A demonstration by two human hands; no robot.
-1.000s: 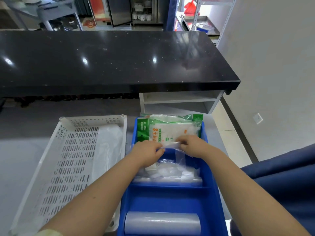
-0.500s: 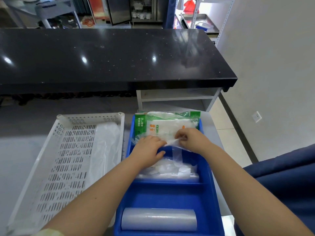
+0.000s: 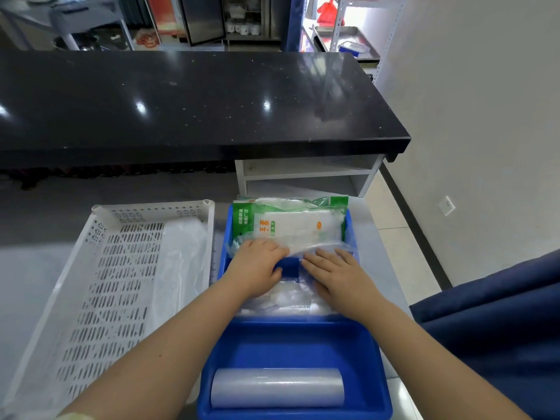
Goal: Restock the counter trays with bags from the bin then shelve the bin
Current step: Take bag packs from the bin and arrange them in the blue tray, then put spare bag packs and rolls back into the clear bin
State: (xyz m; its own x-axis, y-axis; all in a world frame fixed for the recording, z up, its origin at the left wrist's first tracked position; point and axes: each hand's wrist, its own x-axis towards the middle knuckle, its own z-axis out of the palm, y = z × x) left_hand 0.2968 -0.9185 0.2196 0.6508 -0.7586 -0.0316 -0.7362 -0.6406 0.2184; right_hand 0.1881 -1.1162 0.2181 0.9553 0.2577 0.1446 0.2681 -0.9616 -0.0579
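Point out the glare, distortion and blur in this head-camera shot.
Head view: ceiling lights glint as bright spots on the black countertop; wide-angle lens bows its front edge; the white tray smears toward the lower left corner; hands and blue bin stay sharp.

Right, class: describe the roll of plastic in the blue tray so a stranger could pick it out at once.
Start at the blue tray beside the white perforated basket, below the black counter. In its nearest compartment lies the roll, alone and sideways. Unlike the loose clear bags and the green-printed packet beyond, it is a smooth, tight cylinder.
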